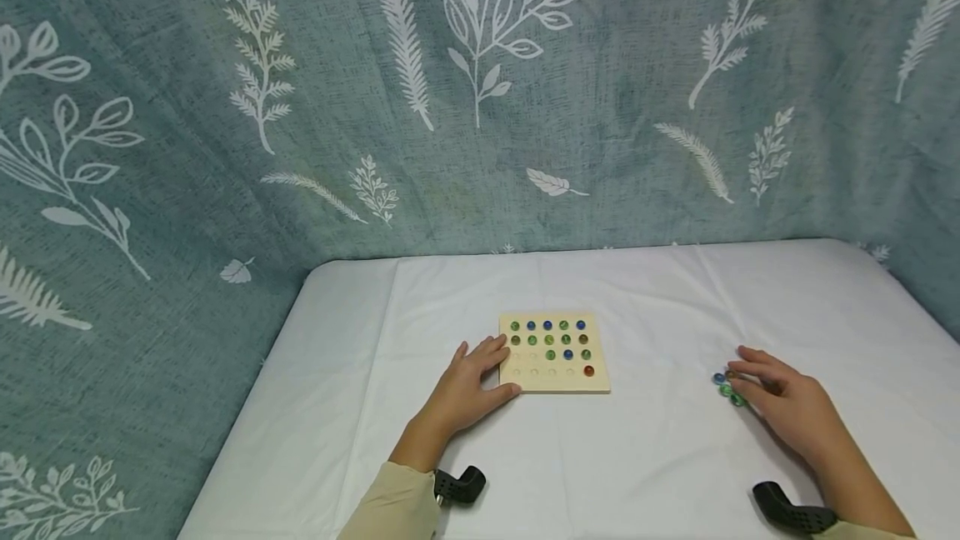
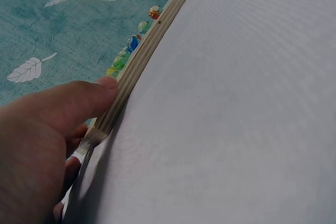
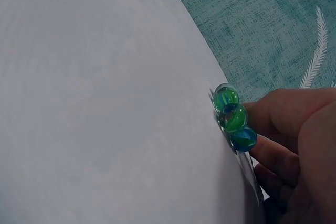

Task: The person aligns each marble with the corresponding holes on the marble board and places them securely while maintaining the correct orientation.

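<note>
A square pale wooden board [image 1: 562, 382] with rows of round hollows lies mid-table. Green, blue and brownish glass marbles fill its two far rows; a few more sit in the third, and one red-brown marble [image 1: 588, 371] is at the near right. My left hand [image 1: 468, 386] holds the board's near left corner, thumb at the front edge and fingers along the left side. Over to the right, my right hand [image 1: 787, 407] bends its fingers over a small cluster of loose marbles [image 3: 233, 118], fingertips right at a brown one [image 1: 731, 374]. I cannot tell whether it pinches one.
White cloth [image 1: 637, 457] covers the table. A blue-green curtain [image 1: 480, 190] with white leaf prints hangs behind and at the sides. Black wrist mounts [image 1: 461, 486] sit on both forearms.
</note>
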Motion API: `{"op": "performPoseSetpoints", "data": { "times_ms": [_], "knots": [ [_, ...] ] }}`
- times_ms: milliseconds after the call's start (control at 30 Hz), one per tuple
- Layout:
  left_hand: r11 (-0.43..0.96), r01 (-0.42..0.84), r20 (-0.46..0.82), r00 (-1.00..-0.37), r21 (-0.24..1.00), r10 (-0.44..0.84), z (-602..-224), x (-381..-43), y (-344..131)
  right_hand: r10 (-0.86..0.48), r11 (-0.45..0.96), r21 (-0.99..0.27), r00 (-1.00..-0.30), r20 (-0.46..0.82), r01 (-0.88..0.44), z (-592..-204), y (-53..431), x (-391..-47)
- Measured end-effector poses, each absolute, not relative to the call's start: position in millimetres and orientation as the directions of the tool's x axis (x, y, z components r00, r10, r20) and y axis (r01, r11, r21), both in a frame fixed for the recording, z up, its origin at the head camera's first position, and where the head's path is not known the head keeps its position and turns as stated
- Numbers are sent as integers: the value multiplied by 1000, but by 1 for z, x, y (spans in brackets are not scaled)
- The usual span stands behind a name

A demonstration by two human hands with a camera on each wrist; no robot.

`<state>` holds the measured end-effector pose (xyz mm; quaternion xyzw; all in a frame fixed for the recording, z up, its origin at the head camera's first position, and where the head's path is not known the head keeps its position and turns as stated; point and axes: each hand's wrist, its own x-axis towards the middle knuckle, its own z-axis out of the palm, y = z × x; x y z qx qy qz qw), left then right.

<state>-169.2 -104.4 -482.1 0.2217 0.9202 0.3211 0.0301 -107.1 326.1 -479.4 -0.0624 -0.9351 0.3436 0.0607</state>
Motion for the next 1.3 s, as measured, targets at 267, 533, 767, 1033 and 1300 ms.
{"op": "performPoseSetpoints", "data": {
  "times_ms": [267, 533, 767, 1033, 1300],
  "knots": [
    [695, 395, 90, -897, 601, 432, -484, -171, -106, 160, 752, -655, -985, 68, 77, -480, 325, -107],
    [693, 392, 89, -898, 605, 430, -485, -171, -105, 155, 789, -609, -986, 64, 85, -482, 323, -107],
    [693, 389, 91, -900, 608, 425, -484, -171, -105, 147, 798, -600, -985, 87, 66, -483, 322, -106],
    [690, 393, 92, -898, 607, 431, -484, -170, -106, 223, 770, -622, -973, 55, 142, -481, 319, -111],
    [688, 388, 86, -899, 614, 430, -483, -170, -107, 210, 732, -670, -976, 52, 122, -465, 309, -116]
  ]
}}
